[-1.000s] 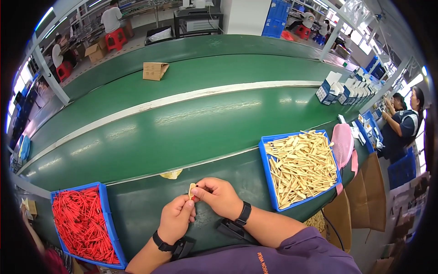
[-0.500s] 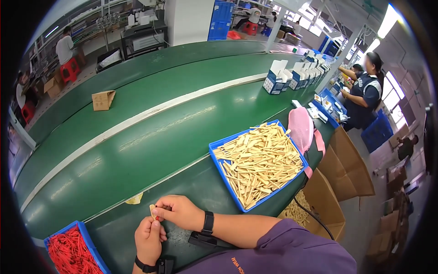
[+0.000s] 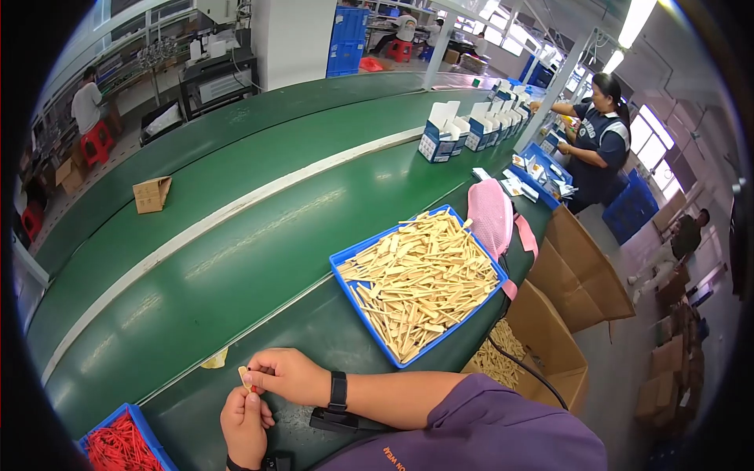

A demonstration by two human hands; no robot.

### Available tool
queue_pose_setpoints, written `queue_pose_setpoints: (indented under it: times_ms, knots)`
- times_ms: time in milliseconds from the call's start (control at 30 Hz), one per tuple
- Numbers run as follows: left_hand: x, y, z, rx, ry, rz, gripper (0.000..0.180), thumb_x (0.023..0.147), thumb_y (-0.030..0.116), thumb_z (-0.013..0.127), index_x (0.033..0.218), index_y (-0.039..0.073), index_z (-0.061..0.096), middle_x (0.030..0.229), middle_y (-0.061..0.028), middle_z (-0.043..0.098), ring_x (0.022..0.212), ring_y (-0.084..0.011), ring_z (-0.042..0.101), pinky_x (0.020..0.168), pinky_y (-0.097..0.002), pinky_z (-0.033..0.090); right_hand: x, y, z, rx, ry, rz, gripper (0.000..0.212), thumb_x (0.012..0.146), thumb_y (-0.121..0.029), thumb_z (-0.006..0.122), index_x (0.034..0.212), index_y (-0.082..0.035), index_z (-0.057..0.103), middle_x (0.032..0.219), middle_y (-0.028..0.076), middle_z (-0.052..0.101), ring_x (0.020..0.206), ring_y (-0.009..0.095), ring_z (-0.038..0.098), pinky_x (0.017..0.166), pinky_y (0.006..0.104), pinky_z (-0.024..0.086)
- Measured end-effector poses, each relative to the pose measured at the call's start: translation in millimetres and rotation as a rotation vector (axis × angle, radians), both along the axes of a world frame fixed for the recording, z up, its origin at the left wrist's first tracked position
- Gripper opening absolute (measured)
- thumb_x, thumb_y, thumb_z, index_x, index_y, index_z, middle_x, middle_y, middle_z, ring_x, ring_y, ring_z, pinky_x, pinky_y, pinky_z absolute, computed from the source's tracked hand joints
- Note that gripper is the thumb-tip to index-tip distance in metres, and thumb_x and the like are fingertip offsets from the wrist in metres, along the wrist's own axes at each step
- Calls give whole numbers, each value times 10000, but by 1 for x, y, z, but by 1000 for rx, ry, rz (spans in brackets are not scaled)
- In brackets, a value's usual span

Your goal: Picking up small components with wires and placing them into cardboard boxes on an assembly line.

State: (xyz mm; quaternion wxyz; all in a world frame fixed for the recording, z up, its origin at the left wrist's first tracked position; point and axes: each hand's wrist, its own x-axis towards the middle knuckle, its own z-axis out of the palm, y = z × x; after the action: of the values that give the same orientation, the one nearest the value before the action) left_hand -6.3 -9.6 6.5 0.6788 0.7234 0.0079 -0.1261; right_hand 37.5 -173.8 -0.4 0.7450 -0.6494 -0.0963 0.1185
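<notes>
Both hands meet over the near edge of the dark green bench. A small, flat cream paddle-shaped piece (image 3: 243, 372) stands up between their fingertips, with a bit of red beside it. My left hand (image 3: 242, 428) pinches from below, fingers curled. From the right, my right hand (image 3: 292, 377) closes its thumb and fingers by the red bit; how the two parts join is hidden. Beyond my right forearm, a blue tray (image 3: 364, 312) holds a heap of similar cream pieces (image 3: 432, 282). At the lower left, another blue tray (image 3: 152, 437) contains thin red sticks (image 3: 119, 449).
A yellowish scrap (image 3: 214, 359) lies near my hands. Right of the cream pieces are a pink mesh bag (image 3: 488, 216) and an open carton (image 3: 577, 275). Across the green conveyor (image 3: 236, 235) sits a folded cardboard piece (image 3: 151, 195). Small boxes (image 3: 441, 133) and a co-worker (image 3: 601, 145) are at far right.
The whole view has swung slightly to the right, so the bench and trays appear further left. My hands stay together on the same small piece, with little visible finger movement.
</notes>
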Motion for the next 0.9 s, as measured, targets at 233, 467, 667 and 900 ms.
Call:
queue_pose_setpoints:
  times_ms: [233, 467, 667, 900]
  knots:
    - [1, 14, -18, 83, -70, -17, 243, 1033, 209, 514, 1160, 43, 637, 719, 8, 588, 622, -76, 535, 574, -247, 457, 8, 3, -9, -285, -140, -16, 227, 947, -235, 647, 978, -16, 697, 836, 66, 682, 765, 131, 625, 692, 298, 511]
    - [1, 0, -12, -11, -88, -89, 237, 1046, 248, 478, 1018, 45, 595, 697, -13, 548, 632, -97, 501, 585, -302, 453, -3, -12, -8, -114, -6, -69, 129, 965, -108, 628, 928, 14, 642, 802, 55, 662, 713, 94, 602, 673, 227, 493]
    - [-2, 10, -8, 53, -92, -44, 241, 1050, 217, 445, 941, 29, 548, 688, -39, 545, 613, -141, 502, 584, -327, 445, 0, 1, -10, -34, 11, 0, 145, 982, -127, 623, 920, 3, 604, 786, 50, 647, 684, 92, 586, 653, 226, 487]
    - [1, 11, -4, 47, -77, -71, 248, 1051, 213, 435, 928, 21, 531, 693, -54, 550, 608, -173, 504, 590, -352, 443, 2, 2, -10, -34, 10, -9, 165, 991, -143, 617, 905, -6, 584, 779, 45, 640, 675, 87, 576, 646, 223, 482]
